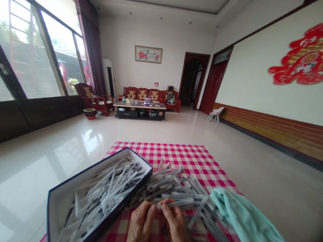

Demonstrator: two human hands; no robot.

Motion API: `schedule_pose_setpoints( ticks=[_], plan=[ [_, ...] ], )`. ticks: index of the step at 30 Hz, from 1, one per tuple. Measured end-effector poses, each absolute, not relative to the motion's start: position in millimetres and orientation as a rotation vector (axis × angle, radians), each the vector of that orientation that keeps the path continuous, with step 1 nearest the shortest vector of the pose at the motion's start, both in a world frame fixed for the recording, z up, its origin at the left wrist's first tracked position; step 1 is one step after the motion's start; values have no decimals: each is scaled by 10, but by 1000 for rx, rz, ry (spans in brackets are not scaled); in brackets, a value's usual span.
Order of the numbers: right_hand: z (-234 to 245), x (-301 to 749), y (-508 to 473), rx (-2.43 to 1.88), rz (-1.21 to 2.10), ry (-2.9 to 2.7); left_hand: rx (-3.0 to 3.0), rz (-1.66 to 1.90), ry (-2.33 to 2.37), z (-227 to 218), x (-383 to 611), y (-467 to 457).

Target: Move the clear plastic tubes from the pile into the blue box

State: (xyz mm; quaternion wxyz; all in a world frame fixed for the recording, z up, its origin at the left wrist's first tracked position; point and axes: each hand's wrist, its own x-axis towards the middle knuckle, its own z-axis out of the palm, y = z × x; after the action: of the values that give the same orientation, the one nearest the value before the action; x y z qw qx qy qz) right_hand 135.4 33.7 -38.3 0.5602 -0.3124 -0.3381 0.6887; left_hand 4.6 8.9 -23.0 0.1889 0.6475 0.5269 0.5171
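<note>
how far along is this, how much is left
Done, it seems: the open box holds a deep jumble of clear pens. In hand: the left hand and right hand share one clear pen. Left: a loose heap of pens on the checked cloth. This is only a rough read; the pens' state is hard to tell.

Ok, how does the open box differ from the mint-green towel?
The open box is rigid and straight-walled; the mint-green towel is soft and crumpled. The open box is white inside with a dark blue rim, while the mint-green towel is one pale colour. The open box holds pen-like tubes; the mint-green towel lies beside loose tubes. Both rest on the pink checked cloth.
</note>
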Motion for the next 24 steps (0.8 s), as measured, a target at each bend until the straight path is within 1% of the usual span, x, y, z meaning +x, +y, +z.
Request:
schedule_pose_setpoints(
  ticks=[6,11,14,24],
  plan=[
    [-405,1351,342,-744,1596,-794,1789,1494,1652,-271,57,94],
    [-396,1357,346,-684,1639,-772,1785,1515,1470,-132,27,47],
    [-404,1359,343,-670,1649,-777,1827,1503,1435,-128,26,53],
    [-391,1331,325,-700,1596,-805,1907,1483,1724,-338,91,134]
  ],
)
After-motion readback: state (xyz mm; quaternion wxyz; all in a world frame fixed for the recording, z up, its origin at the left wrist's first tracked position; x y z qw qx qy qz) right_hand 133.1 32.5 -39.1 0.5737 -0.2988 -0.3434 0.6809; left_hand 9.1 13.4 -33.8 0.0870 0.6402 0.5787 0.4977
